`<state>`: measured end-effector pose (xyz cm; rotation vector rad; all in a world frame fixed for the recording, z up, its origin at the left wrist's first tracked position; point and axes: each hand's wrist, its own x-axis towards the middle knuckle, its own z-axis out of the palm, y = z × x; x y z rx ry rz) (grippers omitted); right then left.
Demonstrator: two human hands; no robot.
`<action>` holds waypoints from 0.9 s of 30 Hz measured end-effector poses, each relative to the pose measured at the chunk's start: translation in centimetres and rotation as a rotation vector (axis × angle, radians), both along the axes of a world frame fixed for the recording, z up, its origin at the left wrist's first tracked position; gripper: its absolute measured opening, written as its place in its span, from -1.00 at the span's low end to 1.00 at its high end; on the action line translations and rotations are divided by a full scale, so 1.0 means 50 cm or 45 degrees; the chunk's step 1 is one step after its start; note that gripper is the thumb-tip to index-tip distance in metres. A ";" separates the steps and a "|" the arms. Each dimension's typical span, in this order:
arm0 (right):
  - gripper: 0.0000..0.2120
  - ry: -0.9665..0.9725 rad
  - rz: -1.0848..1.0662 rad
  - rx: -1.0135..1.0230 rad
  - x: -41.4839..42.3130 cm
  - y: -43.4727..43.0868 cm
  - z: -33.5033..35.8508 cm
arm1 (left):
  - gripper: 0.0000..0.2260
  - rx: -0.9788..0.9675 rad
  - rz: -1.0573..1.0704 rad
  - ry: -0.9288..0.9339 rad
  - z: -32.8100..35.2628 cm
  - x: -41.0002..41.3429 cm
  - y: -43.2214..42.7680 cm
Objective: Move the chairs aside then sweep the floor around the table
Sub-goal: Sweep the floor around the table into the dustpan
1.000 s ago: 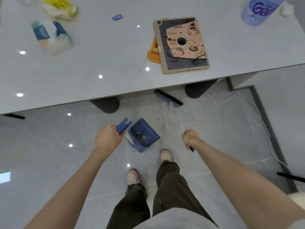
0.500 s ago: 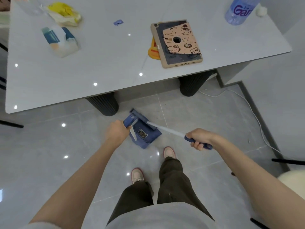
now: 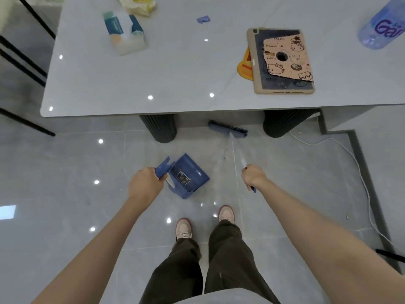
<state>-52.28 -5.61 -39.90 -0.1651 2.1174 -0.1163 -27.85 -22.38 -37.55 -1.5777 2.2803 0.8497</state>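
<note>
My left hand (image 3: 145, 184) grips the handle of a blue dustpan (image 3: 188, 175) that rests on the grey tiled floor in front of my feet. My right hand (image 3: 253, 177) is closed around the white handle of a blue broom (image 3: 228, 128). The broom head lies on the floor just under the near edge of the pale table (image 3: 175, 80), between its two dark ribbed legs (image 3: 161, 127). The black legs of a chair (image 3: 26, 62) stand off to the left of the table.
On the table lie a tablet in a sticker-covered case (image 3: 282, 60), a tissue pack (image 3: 125, 32), a yellow wrapper (image 3: 140, 4) and a water bottle (image 3: 383, 25). A white cable (image 3: 359, 167) runs along the floor at right. Another dark chair leg (image 3: 390, 255) shows at the far right.
The broom head has swung from beside the dustpan out to the floor under the table edge. The dustpan has stayed in place in my left hand.
</note>
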 end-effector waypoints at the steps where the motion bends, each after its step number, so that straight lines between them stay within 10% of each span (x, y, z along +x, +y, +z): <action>1: -0.67 -0.030 0.016 0.017 0.002 -0.004 -0.012 | -0.72 0.003 0.037 0.000 -0.006 0.002 -0.003; 9: -0.78 -0.319 0.227 0.042 0.094 0.037 0.014 | -0.73 -0.002 0.053 -0.024 -0.014 0.018 -0.018; 15: -0.75 -0.538 -0.228 -0.029 0.098 0.079 0.116 | -0.73 0.062 0.053 0.011 -0.010 0.031 -0.011; 27: -0.68 -0.207 -0.493 -0.181 0.117 0.192 0.184 | -0.66 0.053 -0.409 -0.066 0.022 0.039 0.008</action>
